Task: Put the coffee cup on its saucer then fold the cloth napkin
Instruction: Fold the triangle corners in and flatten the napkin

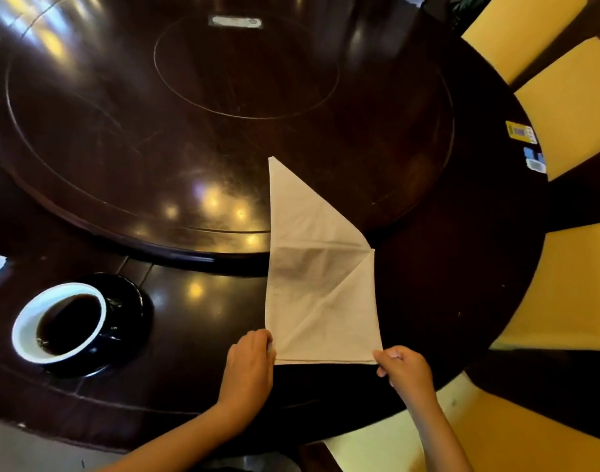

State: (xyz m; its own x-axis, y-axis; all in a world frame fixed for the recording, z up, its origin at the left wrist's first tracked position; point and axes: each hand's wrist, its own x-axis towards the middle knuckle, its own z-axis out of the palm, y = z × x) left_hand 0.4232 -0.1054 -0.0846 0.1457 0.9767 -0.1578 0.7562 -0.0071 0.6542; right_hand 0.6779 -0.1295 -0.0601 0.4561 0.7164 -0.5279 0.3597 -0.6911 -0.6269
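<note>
A black coffee cup (62, 323) with a white inside, filled with dark coffee, stands on its black saucer (131, 294) at the near left of the dark round table. To its right lies the beige cloth napkin (312, 267), partly folded, with a pointed corner reaching away from me and a straight near edge. My left hand (249, 366) pinches the napkin's near left corner. At the near right corner, my right hand (402, 367) grips the cloth between thumb and fingers.
A raised round turntable (189, 137) fills the table's middle, and the napkin's far point lies over its rim. Yellow-cushioned chairs (571, 107) ring the table's right side. Small stickers (521, 132) sit on the right edge of the table.
</note>
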